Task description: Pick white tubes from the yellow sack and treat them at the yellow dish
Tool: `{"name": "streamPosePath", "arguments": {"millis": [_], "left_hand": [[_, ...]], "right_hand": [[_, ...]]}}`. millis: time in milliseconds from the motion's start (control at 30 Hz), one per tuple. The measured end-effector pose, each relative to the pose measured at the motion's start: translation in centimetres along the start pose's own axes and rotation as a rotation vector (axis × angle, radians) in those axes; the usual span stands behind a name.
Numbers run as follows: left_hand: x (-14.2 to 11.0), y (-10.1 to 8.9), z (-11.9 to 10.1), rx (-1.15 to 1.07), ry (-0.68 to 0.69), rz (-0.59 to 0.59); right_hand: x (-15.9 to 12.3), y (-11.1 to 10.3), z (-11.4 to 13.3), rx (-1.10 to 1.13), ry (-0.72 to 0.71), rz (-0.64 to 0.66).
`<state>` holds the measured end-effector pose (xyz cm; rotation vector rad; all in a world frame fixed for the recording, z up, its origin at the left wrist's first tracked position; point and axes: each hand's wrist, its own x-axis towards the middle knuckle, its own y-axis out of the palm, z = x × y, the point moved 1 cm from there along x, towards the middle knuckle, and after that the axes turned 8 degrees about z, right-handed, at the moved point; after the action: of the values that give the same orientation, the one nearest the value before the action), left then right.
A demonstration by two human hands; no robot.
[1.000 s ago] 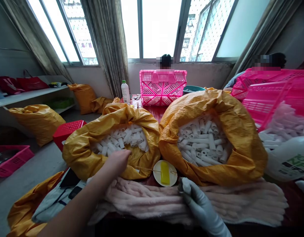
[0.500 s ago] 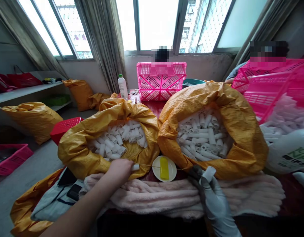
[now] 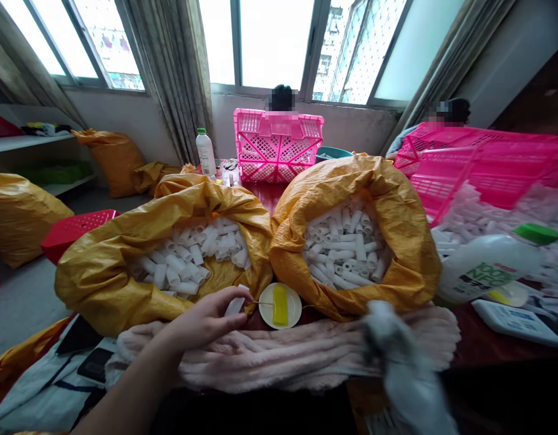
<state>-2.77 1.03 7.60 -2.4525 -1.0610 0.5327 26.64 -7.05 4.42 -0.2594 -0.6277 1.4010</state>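
My left hand (image 3: 206,319) is bare and pinches a short white tube (image 3: 234,306) just in front of the left yellow sack (image 3: 101,272), which is full of white tubes. A thin stick runs from that tube toward a small white dish (image 3: 266,314) holding a yellow block (image 3: 279,305). My right hand (image 3: 399,362), in a pale glove, is smeared by motion over the pink fleece cloth (image 3: 283,356); its fingers cannot be made out. A second yellow sack (image 3: 405,241) of tubes stands on the right.
Pink crates stand at the back (image 3: 279,145) and right (image 3: 487,169), where two other people sit. A white bottle with a green cap (image 3: 487,266) lies at the right beside a flat white device (image 3: 519,323). More yellow sacks (image 3: 20,214) and a red crate (image 3: 74,226) are on the floor at left.
My left hand came out of the left sack with a white tube and drew back toward the dish. My gloved right hand swept right and down and is now blurred. The view turned right.
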Motion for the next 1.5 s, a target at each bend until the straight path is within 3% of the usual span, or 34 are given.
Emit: {"name": "streamPosePath", "arguments": {"millis": [133, 233, 367, 467, 633, 767, 867, 1067, 1200, 1400, 1500], "left_hand": [[2.9, 1.6, 1.1, 0.249, 0.017, -0.213], [3.8, 2.7, 2.8, 0.376, -0.008, -0.224], [4.1, 3.6, 4.5, 0.419, -0.038, -0.279], [4.4, 3.9, 4.9, 0.456, -0.060, -0.315], [4.7, 4.1, 4.9, 0.460, -0.083, -0.324], [4.6, 4.4, 5.2, 0.459, -0.128, -0.362], [4.6, 4.6, 5.4, 0.482, -0.124, -0.410], [4.7, 4.9, 6.0, 0.524, -0.053, -0.494], [4.8, 5.0, 6.2, 0.564, -0.003, -0.535], [4.8, 5.0, 6.0, 0.573, -0.038, -0.536], [4.7, 4.9, 5.9, 0.578, -0.055, -0.518]], "right_hand": [[3.7, 4.1, 1.3, 0.038, -0.196, 0.330], [7.4, 6.4, 0.0, -0.118, -0.281, 0.353], [9.9, 7.4, -2.5, -0.340, -0.276, 0.393], [9.9, 7.4, -3.1, -0.370, -0.265, 0.416], [9.6, 7.4, -2.3, -0.172, -0.290, 0.482], [9.3, 7.4, -2.1, -0.094, -0.178, 0.385], [9.2, 7.6, -2.4, -0.048, -0.167, 0.406], [9.1, 7.8, -2.6, -0.143, -0.150, 0.353], [8.9, 7.9, -2.7, -0.104, -0.237, 0.373], [8.9, 8.1, -3.7, -0.134, -0.187, 0.326], [8.8, 8.0, -3.5, -0.129, -0.261, 0.337]]}}
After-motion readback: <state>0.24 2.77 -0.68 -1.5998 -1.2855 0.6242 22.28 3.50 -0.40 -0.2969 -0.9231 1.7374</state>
